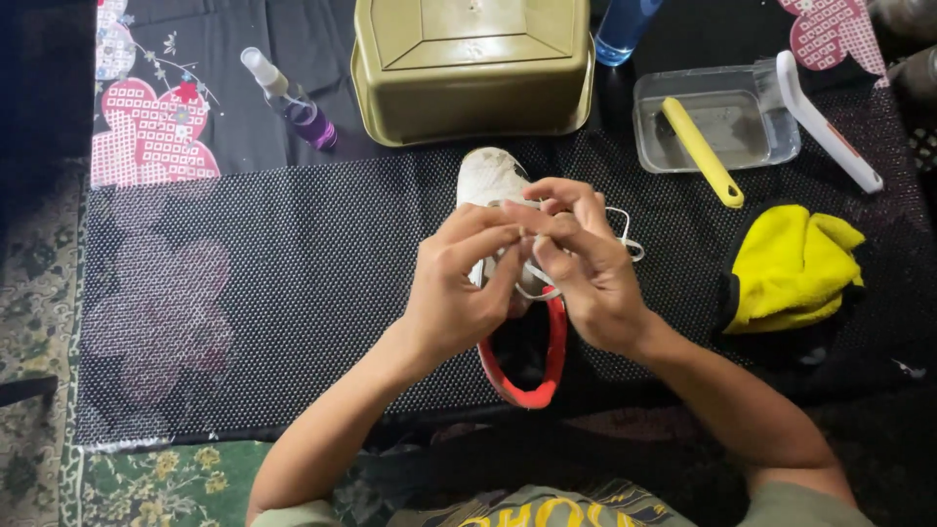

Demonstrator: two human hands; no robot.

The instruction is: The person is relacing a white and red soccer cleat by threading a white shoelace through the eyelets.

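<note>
Far left: floral cloth (146,137) under a black dotted mat (293,273), patterned rug (39,293) at the edge. Small spray bottle (293,98) with purple liquid lay tilted on the cloth, well apart from the hands.

Centre back: olive tub (473,63) sat upside down, just behind the shoe's toe. Blue bottle (625,27) just right of the tub, only partly in view.

Centre: white shoe (493,181) with red collar sat on the mat, toe pointing away, heel toward the person. Left hand (459,288) was over the shoe's midsection, thumb and fingers pinched together on the lace (625,239). Right hand (586,263) met it from the other side, fingertips also closed on the lace, touching the left hand's fingers. White lace loops stuck out to the right of the right hand. Exact lace path under the fingers hidden.

Right: clear tray (781,122) held some murky water, with a yellow brush (701,151) lying across its rim. White tool (830,122) leaned against the tray's right side. Yellow cloth (791,268) lay crumpled on the mat, near the right wrist but not touching.
</note>
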